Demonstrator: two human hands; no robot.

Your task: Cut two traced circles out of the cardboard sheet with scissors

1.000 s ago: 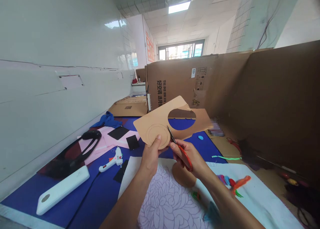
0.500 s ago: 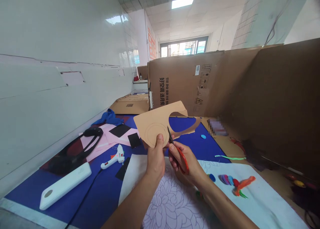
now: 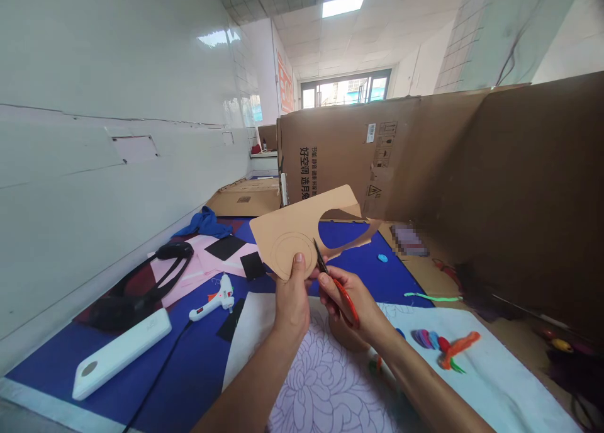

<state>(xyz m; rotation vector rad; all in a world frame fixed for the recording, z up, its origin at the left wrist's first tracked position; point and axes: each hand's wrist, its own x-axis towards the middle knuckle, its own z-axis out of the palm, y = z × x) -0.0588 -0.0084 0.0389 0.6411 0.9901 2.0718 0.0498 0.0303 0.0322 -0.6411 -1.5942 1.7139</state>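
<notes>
A tan card with two drawn rings, one inside the other, is pinched in my left hand, thumb on the rings. The card has a large round cut-out at its right, edged by a thin curved strip. My right hand is closed on red-handled scissors, whose dark blades lie at the card's edge between the rings and the cut-out. Both hands are above a white sheet with flower outlines. Some of my left fingers are hidden behind the card.
On the blue table lie a white glue gun, a white oblong device, black headphones and pink and black sheets. Coloured fibre pieces sit right; a big cardboard box stands behind.
The card has shifted and tilted slightly, its upper right corner moving up and right. The scissors stay at its edge. The whole view has moved a little.
</notes>
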